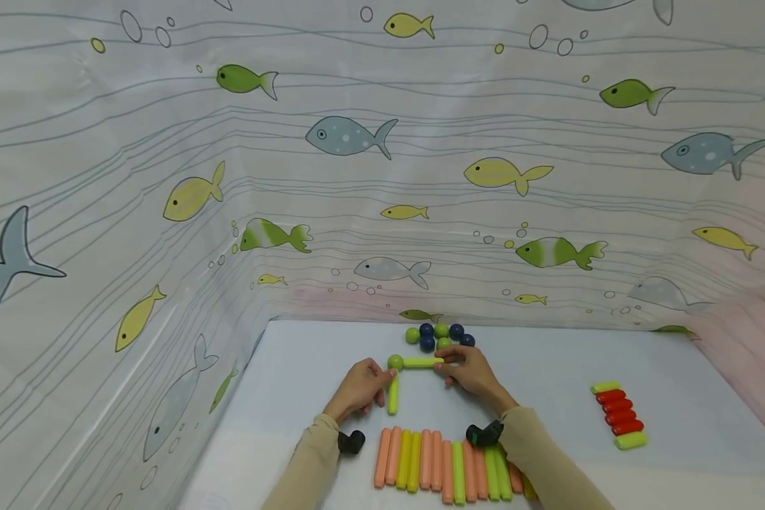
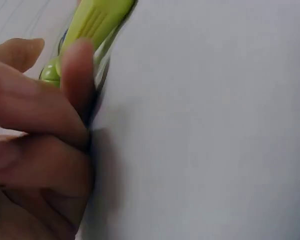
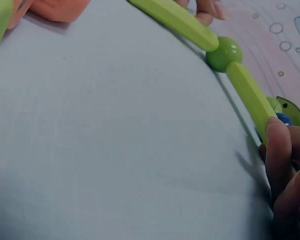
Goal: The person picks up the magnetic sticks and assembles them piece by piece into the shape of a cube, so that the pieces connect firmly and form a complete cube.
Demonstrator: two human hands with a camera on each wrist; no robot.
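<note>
A green ball [image 1: 395,362] joins two yellow-green rods at a corner. One rod [image 1: 423,363] runs right from the ball, and my right hand [image 1: 470,372] pinches its far end between thumb and fingers. The other rod [image 1: 392,398] points from the ball toward me. My left hand [image 1: 361,386] holds that rod near the ball, its fingers curled. The left wrist view shows a fingertip against the rod [image 2: 102,20], the ball [image 2: 51,71] partly hidden behind it. In the right wrist view both rods meet the ball [image 3: 224,54].
Green and dark blue balls [image 1: 427,343] cluster behind the right hand. A row of orange, yellow and green rods [image 1: 426,459] lies in front, partly under the right forearm. Short red and green pieces [image 1: 619,416] sit at the right. Fish-printed fabric [image 1: 433,234] surrounds the white table [image 1: 319,340].
</note>
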